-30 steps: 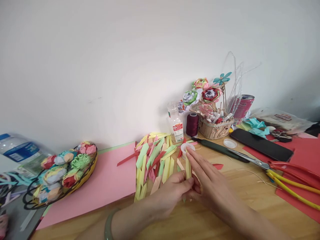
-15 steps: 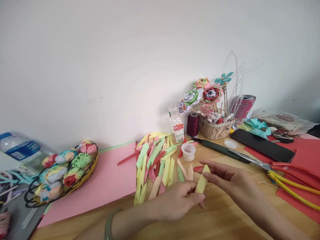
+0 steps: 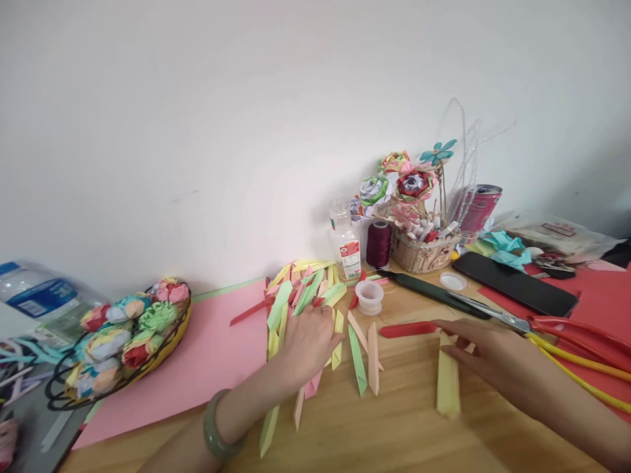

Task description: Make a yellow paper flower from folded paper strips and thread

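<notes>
My right hand (image 3: 486, 351) pinches the top end of a yellow folded paper strip (image 3: 448, 387) between thumb and fingers, and the strip points down toward the front of the table. Its index fingertip is close by a red folded strip (image 3: 407, 329). Over at the pile of colored folded paper strips (image 3: 280, 305), my left hand (image 3: 310, 335) reaches down with its fingertips hidden among them; its thumb sticks out to the right. Between the hands lie a green strip (image 3: 357, 361) and peach strips (image 3: 373, 361).
A white spool (image 3: 369, 297), a glass bottle (image 3: 348, 246) and maroon thread (image 3: 378, 244) stand behind. Scissors (image 3: 513, 320), a phone (image 3: 515, 284) and a flower basket (image 3: 426, 255) are at right. Pink paper (image 3: 217, 355) and a tray of paper flowers (image 3: 167, 348) lie left.
My hands have parted. The right hand has carried the yellow strip to the right; the left has let go of it and moved left onto the pile.
</notes>
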`<state>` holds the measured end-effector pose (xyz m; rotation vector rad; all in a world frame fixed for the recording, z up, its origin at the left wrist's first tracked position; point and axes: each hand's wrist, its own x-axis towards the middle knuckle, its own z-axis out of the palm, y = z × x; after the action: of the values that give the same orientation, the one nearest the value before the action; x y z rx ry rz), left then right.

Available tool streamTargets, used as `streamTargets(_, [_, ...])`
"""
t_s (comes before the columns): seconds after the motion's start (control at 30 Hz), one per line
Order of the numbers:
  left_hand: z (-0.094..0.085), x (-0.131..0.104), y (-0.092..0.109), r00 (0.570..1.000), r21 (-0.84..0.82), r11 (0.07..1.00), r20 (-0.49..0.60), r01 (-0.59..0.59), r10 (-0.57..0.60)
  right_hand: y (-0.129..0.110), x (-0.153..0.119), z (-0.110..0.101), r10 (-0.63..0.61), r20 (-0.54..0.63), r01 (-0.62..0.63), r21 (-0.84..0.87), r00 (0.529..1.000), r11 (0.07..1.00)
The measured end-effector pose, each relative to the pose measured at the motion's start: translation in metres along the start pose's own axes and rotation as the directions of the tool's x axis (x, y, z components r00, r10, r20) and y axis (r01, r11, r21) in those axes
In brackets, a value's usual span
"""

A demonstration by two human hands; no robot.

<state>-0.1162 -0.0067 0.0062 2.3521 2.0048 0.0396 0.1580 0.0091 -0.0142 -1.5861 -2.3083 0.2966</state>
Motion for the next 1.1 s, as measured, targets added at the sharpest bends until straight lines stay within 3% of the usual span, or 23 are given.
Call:
streamTargets(0.1, [0.0, 0.0, -0.002, 1.0, -0.046, 0.999, 0.026, 0.005, -0.004, -0.013, -0.001, -0.002, -0.105, -0.171, 0.071, -0.193, 0.98, 0.979])
streamTargets(0.17, [-0.002, 0.001, -0.005, 0.999, -0.09, 0.996, 0.033, 0.004, -0.001, -0.026, 0.0, -0.005, -0.121, -0.213, 0.08, -0.193, 0.97, 0.978])
streamTargets(0.27, [-0.007, 0.002, -0.008, 1.0, -0.165, 0.986, 0.023, 0.004, 0.0, -0.051, 0.006, -0.009, -0.129, -0.188, 0.133, 0.012, 0.974, 0.991])
streamTargets(0.37, [-0.015, 0.003, -0.007, 1.0, -0.328, 0.944, -0.004, 0.025, -0.027, -0.076, 0.017, -0.006, -0.055, 0.011, 0.049, 0.336, 0.998, 0.941])
streamTargets(0.47, [-0.018, 0.004, -0.005, 0.997, -0.638, 0.769, -0.02, 0.041, -0.069, -0.094, 0.031, 0.004, -0.025, 0.131, -0.069, 0.663, 0.991, 0.745])
streamTargets(0.53, [-0.017, 0.004, -0.004, 0.998, -0.798, 0.601, 0.005, 0.039, -0.058, -0.101, 0.04, 0.01, -0.039, 0.168, -0.099, 0.739, 0.985, 0.667])
streamTargets(0.73, [-0.014, 0.008, -0.003, 0.991, -0.98, 0.151, 0.127, 0.131, -0.036, -0.104, 0.049, 0.013, -0.032, 0.159, -0.109, 0.797, 0.987, 0.593])
streamTargets(0.83, [-0.015, 0.01, -0.002, 0.983, -0.986, 0.008, 0.164, 0.165, -0.08, -0.101, 0.048, 0.012, -0.006, 0.143, -0.114, 0.813, 0.99, 0.571])
streamTargets(0.9, [-0.014, 0.011, -0.002, 0.987, -0.991, 0.006, 0.134, 0.135, -0.091, -0.1, 0.048, 0.013, 0.0, 0.14, -0.116, 0.821, 0.99, 0.559])
streamTargets(0.97, [-0.013, 0.011, -0.002, 0.994, -0.993, 0.082, 0.08, 0.087, -0.079, -0.099, 0.049, 0.014, -0.003, 0.141, -0.117, 0.829, 0.99, 0.546])
streamTargets(1.1, [-0.009, 0.007, 0.0, 0.997, -0.892, 0.451, -0.066, -0.038, -0.047, -0.095, 0.05, 0.009, 0.035, 0.149, -0.146, 0.853, 0.988, 0.501])
